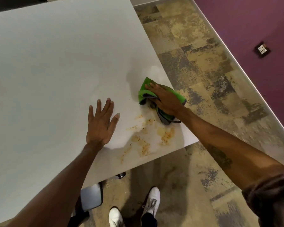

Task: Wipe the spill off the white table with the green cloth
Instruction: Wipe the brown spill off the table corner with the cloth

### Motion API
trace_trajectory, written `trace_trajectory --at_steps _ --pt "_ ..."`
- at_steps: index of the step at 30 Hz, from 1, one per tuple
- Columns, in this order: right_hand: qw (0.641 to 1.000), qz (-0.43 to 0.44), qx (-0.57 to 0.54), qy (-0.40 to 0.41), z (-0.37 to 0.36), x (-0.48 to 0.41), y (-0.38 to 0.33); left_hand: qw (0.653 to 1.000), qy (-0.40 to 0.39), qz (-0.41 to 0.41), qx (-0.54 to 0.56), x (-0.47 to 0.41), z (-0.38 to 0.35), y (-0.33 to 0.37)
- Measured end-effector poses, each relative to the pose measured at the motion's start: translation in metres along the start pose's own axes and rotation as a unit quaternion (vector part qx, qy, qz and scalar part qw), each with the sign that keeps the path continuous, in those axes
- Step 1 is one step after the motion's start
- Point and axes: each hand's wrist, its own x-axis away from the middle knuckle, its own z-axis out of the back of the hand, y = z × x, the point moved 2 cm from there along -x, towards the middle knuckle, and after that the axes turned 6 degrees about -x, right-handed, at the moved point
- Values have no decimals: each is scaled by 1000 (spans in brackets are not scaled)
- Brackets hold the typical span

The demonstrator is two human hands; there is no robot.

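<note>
A bunched green cloth (pixel 145 91) with a grey underside lies near the right corner of the white table (pixel 56 63). My right hand (pixel 166 99) presses flat on top of it, fingers pointing left. An orange-brown spill (pixel 147 138) of smears and specks spreads over the table's near corner, just below the cloth. My left hand (pixel 102 125) rests flat on the tabletop to the left of the spill, fingers spread, holding nothing.
The table's right and near edges drop to a mottled tan and grey floor (pixel 203 63). My white shoes (pixel 152 202) stand below the near edge, beside a dark chair seat (pixel 91 199). A purple wall (pixel 261 30) with a socket (pixel 262 49) runs along the right.
</note>
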Motion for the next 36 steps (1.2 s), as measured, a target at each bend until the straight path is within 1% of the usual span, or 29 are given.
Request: trace_trajectory --at_steps 7,10,12,14,17,19,22,24,29,33,36 --pt "996 -64 3 66 -18 67 -11 1000 -20 -15 10 1 6 -1" --pt "983 -138 -18 118 -34 96 -23 997 -40 -57 15 7 10 -10" --pt "965 -190 -36 180 -47 113 -35 995 -51 -88 23 15 12 -19" --pt "942 -223 -56 247 -62 122 -51 993 -47 -110 14 23 13 -25" --pt "898 -287 -94 320 -80 119 -67 992 -37 -118 -24 28 13 -23" --pt "874 -320 -92 355 -87 109 -73 993 -18 -98 -56 30 12 -22" --pt "846 -352 -91 390 -92 90 -82 996 14 -16 -88 32 13 -26" --pt "848 -351 -86 387 -92 70 -85 994 12 9 -106 33 13 -27" --pt "887 -304 -46 345 -78 12 -75 996 -5 -8 -90 30 11 -28" --pt "908 -274 -77 308 -63 -29 -60 996 5 -15 -88 29 10 -30" --pt "930 -242 -74 267 -50 -59 -50 995 12 -18 -100 26 8 -31"
